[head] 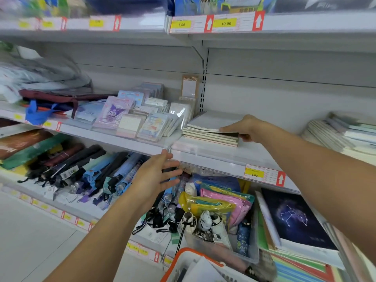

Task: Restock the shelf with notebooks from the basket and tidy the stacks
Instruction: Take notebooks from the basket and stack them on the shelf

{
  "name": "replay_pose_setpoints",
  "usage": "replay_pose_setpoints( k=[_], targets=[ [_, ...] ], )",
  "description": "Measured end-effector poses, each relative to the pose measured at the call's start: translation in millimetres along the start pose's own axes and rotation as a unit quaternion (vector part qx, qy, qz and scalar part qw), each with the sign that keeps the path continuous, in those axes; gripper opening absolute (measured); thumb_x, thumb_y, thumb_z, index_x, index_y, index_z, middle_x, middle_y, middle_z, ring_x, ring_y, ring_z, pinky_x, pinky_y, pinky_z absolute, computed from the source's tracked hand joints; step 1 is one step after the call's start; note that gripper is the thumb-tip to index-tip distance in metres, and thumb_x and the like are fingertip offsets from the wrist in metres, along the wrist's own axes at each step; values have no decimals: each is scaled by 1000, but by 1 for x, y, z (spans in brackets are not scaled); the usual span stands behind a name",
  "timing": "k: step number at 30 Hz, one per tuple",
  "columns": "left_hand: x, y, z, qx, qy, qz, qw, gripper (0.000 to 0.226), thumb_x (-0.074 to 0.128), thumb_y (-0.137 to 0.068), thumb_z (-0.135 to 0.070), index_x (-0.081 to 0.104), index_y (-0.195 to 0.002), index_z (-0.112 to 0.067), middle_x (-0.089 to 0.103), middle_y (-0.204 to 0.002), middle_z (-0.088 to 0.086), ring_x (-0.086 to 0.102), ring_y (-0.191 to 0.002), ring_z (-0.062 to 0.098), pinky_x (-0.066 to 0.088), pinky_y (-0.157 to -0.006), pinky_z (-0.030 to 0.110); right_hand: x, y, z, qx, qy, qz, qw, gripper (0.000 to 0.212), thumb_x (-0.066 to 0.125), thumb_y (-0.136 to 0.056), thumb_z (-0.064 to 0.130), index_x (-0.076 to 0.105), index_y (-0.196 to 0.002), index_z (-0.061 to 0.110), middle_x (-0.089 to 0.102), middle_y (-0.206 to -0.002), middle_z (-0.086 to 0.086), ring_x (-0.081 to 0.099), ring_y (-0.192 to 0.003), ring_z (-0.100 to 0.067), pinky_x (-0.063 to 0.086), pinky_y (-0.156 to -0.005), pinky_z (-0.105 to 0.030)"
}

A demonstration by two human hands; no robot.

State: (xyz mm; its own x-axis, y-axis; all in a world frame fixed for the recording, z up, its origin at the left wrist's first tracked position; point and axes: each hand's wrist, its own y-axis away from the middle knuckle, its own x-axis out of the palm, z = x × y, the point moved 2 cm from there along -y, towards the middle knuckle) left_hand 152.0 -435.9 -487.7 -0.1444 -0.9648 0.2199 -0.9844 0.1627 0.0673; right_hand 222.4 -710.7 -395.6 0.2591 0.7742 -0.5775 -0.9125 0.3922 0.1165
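A small stack of grey-covered notebooks (207, 129) lies on the middle shelf (223, 155), left of its bare stretch. My right hand (246, 129) grips the stack's right end, thumb on top of the upper notebook and fingers under its black spine edge. My left hand (160, 176) hovers with spread fingers below the shelf's front lip, touching nothing. At the bottom edge, the orange-rimmed basket (183, 255) holds several white notebooks, only partly in view.
Packs of small notepads (140, 119) crowd the shelf left of the stack. Another pile of notebooks (333, 133) lies at the far right. Below are folded umbrellas (97, 174), plastic pouches (221, 202) and a dark constellation notebook (293, 218).
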Motion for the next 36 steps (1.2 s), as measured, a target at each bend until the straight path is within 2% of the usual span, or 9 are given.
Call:
replay_pose_setpoints(
  k=[5, 11, 15, 17, 19, 22, 25, 29, 36],
  targets=[
    [-1, -1, 2, 6, -18, -8, 1000, 33, 43, -102, -41, 59, -119, -18, 69, -113, 2, 69, -102, 21, 57, -88, 41, 9, -9, -5, -29, 192, -23, 981, 69, 81, -75, 49, 51, -116, 3, 52, -111, -10, 55, -103, -28, 54, -91, -38],
    [4, 1, 6, 7, -63, -2, 998, 25, 47, -101, -40, 61, -108, -21, 70, -108, 1, 70, -98, 22, 57, -89, 42, 19, -7, -7, -53, 181, -37, 981, 62, 74, -78, 56, 53, -102, 3, 59, -110, -14, 55, -90, -25, 48, -76, -33],
    [1, 1, 21, 45, -272, 6, 961, 19, 53, -97, -40, 61, -99, -23, 70, -101, 2, 69, -89, 18, 58, -85, 43, 28, 32, -16, -223, 170, -205, 938, 66, 65, -90, 48, 45, -136, 4, 51, -135, -14, 52, -117, -28, 48, -92, -36],
    [-1, 0, 31, 60, -378, 42, 923, 19, 55, -96, -41, 62, -95, -24, 71, -93, 2, 69, -87, 19, 57, -84, 43, 47, 87, -43, -382, 89, -264, 881, 30, 59, -96, 38, 60, -116, 15, 64, -108, -1, 60, -95, -15, 51, -78, -33],
    [0, 2, 41, 51, -457, 111, 881, 23, 55, -96, -41, 63, -94, -20, 70, -90, 1, 67, -84, 21, 55, -79, 39, 76, 138, -93, -430, 79, -180, 881, 20, 56, -97, 37, 63, -87, 22, 62, -73, 10, 57, -64, -7, 49, -60, -31],
    [7, 16, 58, 11, -611, 262, 747, 29, 53, -96, -45, 65, -105, -20, 60, -91, -10, 57, -89, 14, 45, -81, 28, 121, 171, -203, -256, 181, 99, 944, 27, 67, -86, 54, 62, -98, 31, 65, -89, 18, 59, -77, -2, 48, -70, -27],
    [17, 33, 82, -151, -658, 382, 631, 38, 50, -96, -49, 57, -123, -22, 61, -113, -4, 61, -103, 15, 50, -93, 33, 138, 184, -323, -14, 302, 225, 926, 100, 81, -58, 69, 44, -139, 24, 49, -141, 4, 49, -126, -16, 42, -96, -27],
    [25, 33, 91, -182, -649, 390, 627, 38, 52, -97, -47, 55, -127, -25, 62, -121, -2, 63, -108, 16, 52, -88, 31, 146, 196, -389, 70, 278, 184, 940, 134, 73, -35, 87, 35, -148, 26, 41, -144, -5, 41, -133, -26, 41, -106, -34],
    [35, 30, 92, -134, -691, 380, 601, 46, 48, -95, -55, 53, -131, -27, 60, -122, -3, 62, -108, 15, 51, -96, 37, 158, 199, -372, 37, 367, 155, 916, 96, 83, -64, 60, 41, -141, 19, 37, -138, -9, 36, -131, -34, 46, -99, -49]
  ],
)
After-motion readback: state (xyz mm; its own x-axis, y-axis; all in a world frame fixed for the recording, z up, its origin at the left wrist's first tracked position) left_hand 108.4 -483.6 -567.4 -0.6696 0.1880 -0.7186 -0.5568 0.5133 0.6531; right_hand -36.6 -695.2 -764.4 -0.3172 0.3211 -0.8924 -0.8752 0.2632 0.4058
